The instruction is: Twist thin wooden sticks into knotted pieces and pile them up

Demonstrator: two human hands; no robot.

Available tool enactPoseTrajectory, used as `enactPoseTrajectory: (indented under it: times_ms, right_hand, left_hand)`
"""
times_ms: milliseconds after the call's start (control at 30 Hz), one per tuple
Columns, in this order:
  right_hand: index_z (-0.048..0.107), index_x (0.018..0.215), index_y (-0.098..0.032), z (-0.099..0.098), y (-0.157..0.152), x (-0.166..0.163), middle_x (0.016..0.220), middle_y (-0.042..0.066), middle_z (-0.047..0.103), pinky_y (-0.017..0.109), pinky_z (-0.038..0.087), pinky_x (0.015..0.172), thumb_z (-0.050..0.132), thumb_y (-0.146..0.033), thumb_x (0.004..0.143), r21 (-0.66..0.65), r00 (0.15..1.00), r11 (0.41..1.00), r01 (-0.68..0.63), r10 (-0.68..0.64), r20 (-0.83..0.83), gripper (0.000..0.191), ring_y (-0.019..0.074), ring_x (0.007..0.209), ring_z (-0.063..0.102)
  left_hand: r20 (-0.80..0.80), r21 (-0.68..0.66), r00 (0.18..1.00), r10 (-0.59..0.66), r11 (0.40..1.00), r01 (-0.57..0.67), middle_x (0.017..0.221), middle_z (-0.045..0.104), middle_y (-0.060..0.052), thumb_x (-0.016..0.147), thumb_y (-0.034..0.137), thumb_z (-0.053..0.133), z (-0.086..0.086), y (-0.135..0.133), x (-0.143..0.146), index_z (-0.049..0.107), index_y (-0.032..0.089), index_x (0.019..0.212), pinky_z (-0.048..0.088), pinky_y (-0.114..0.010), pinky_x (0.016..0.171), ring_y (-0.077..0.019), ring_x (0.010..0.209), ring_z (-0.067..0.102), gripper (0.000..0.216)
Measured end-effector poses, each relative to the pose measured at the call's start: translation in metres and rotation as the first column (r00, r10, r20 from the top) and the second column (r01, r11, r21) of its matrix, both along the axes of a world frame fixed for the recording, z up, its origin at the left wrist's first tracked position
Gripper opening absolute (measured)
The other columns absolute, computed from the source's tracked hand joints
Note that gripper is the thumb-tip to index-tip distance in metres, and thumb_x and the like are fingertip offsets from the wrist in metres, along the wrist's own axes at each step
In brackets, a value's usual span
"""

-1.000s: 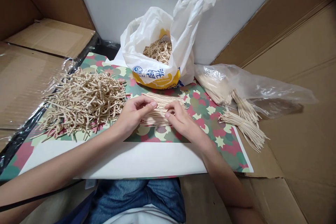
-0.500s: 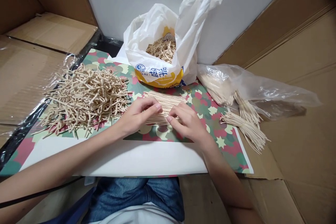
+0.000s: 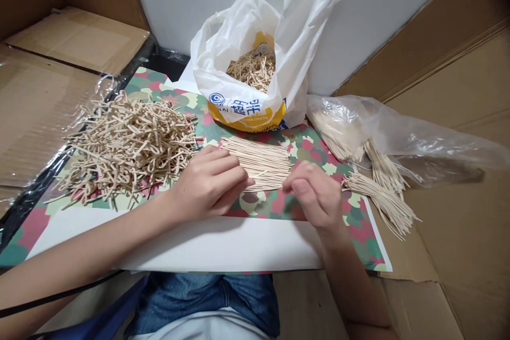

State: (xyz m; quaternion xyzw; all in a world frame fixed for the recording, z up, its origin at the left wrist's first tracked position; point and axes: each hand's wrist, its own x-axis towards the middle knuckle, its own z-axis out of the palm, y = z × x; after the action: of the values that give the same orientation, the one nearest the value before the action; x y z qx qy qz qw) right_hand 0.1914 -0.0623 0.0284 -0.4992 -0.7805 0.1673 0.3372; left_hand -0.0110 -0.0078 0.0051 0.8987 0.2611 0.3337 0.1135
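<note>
A flat row of thin wooden sticks (image 3: 258, 159) lies on a camouflage-patterned sheet (image 3: 303, 149). My left hand (image 3: 209, 183) rests on the sheet at the row's near left end, fingers curled and pressed together against the sticks. My right hand (image 3: 314, 196) hovers just right of the row, thumb and forefinger pinched; whether a stick is in the pinch I cannot make out. A big heap of forked wooden pieces (image 3: 127, 143) sits to the left of my left hand.
A white plastic bag (image 3: 247, 95) with more wooden pieces stands behind the row. A clear bag (image 3: 398, 133) and bundles of thin sticks (image 3: 382, 196) lie at the right. Cardboard (image 3: 458, 90) surrounds the sheet on both sides.
My right hand has drawn away from the row of sticks to the right and toward me. My left hand has slid slightly nearer and curled. The camera has tilted a little.
</note>
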Motion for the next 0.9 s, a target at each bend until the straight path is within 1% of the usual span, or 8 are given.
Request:
enactPoseTrajectory:
  times_ms: [33, 100, 200, 333, 567, 633, 767, 900]
  right_hand:
    - [0.053, 0.070, -0.020, 0.000, -0.002, 0.000, 0.064, 0.003, 0.055, 0.032, 0.039, 0.064, 0.032, -0.032, 0.091, -0.136, 0.997, 0.989, -0.060, 0.052, -0.063, 0.031, 0.0162, 0.065, 0.051]
    - [0.054, 0.069, -0.020, -0.003, -0.004, -0.003, 0.063, 0.001, 0.056, 0.028, 0.040, 0.058, 0.031, -0.039, 0.091, -0.416, 0.977, 0.892, -0.178, 0.109, -0.185, 0.037, 0.0132, 0.060, 0.053]
    - [0.056, 0.073, -0.019, -0.010, -0.005, -0.008, 0.062, 0.000, 0.059, 0.024, 0.041, 0.054, 0.035, -0.047, 0.088, -0.605, 0.941, 0.744, -0.285, 0.099, -0.323, 0.038, 0.0113, 0.057, 0.054]
    - [0.054, 0.073, -0.019, -0.008, -0.004, -0.012, 0.061, -0.002, 0.057, 0.023, 0.041, 0.056, 0.042, -0.042, 0.087, -0.664, 0.919, 0.675, -0.322, 0.053, -0.391, 0.029, 0.0103, 0.058, 0.054]
    - [0.050, 0.067, -0.018, 0.003, 0.000, -0.006, 0.064, -0.001, 0.054, 0.022, 0.039, 0.058, 0.043, -0.034, 0.088, -0.686, 0.882, 0.579, -0.441, 0.140, -0.450, 0.027, 0.0094, 0.061, 0.051]
    - [0.049, 0.069, -0.018, 0.000, 0.001, -0.004, 0.063, -0.002, 0.055, 0.021, 0.038, 0.056, 0.044, -0.033, 0.087, -0.709, 0.849, 0.498, -0.500, 0.119, -0.515, 0.024, 0.0085, 0.059, 0.050]
    - [0.045, 0.070, -0.017, -0.008, 0.003, -0.003, 0.059, -0.003, 0.055, 0.020, 0.038, 0.054, 0.048, -0.029, 0.085, -0.773, 0.802, 0.268, -0.575, -0.005, -0.598, 0.019, 0.0078, 0.056, 0.049]
    - [0.043, 0.066, -0.018, -0.014, 0.004, -0.005, 0.056, -0.004, 0.053, 0.019, 0.037, 0.052, 0.047, -0.022, 0.084, -0.776, 0.782, 0.140, -0.615, -0.021, -0.623, 0.018, 0.0072, 0.053, 0.047]
  left_hand:
    - [0.024, 0.068, 1.000, 0.012, 0.998, -0.014, 0.055, 0.049, -0.001, 0.080, 0.028, 0.053, -0.001, -0.002, -0.001, 0.057, 0.020, 0.067, 0.026, -0.030, 0.058, -0.0135, 0.055, 0.041, 0.016]
    - [0.061, 0.149, 0.998, -0.007, 0.989, -0.002, 0.054, 0.051, 0.000, 0.079, 0.027, 0.056, -0.001, -0.007, -0.003, 0.059, 0.022, 0.071, 0.025, -0.031, 0.057, -0.0132, 0.053, 0.041, 0.010]
    - [0.069, 0.136, 0.997, -0.018, 0.991, 0.009, 0.057, 0.055, 0.000, 0.080, 0.026, 0.056, 0.001, -0.019, -0.003, 0.060, 0.024, 0.075, 0.028, -0.032, 0.058, -0.0142, 0.056, 0.047, 0.006]
    - [0.095, 0.053, 0.995, -0.023, 0.998, 0.018, 0.060, 0.057, -0.001, 0.082, 0.024, 0.053, 0.004, -0.027, 0.000, 0.059, 0.024, 0.079, 0.032, -0.033, 0.060, -0.0154, 0.061, 0.051, 0.007]
    - [-0.004, 0.142, 0.979, -0.202, 0.969, 0.201, 0.056, 0.054, 0.000, 0.078, 0.021, 0.058, 0.001, -0.012, 0.000, 0.057, 0.020, 0.076, 0.028, -0.030, 0.050, -0.0120, 0.051, 0.045, 0.003]
    - [-0.015, 0.104, 0.973, -0.231, 0.967, 0.232, 0.056, 0.055, 0.000, 0.077, 0.017, 0.058, 0.000, -0.012, -0.001, 0.056, 0.019, 0.076, 0.029, -0.029, 0.050, -0.0121, 0.051, 0.044, 0.003]
    - [0.023, -0.066, 0.949, -0.316, 0.946, 0.317, 0.062, 0.058, -0.003, 0.077, 0.012, 0.056, 0.000, -0.017, -0.005, 0.056, 0.017, 0.082, 0.033, -0.030, 0.053, -0.0134, 0.056, 0.046, 0.007]
    - [0.044, -0.201, 0.919, -0.392, 0.898, 0.392, 0.062, 0.058, -0.003, 0.077, 0.010, 0.054, -0.002, -0.019, -0.010, 0.057, 0.017, 0.083, 0.034, -0.031, 0.054, -0.0144, 0.058, 0.047, 0.010]
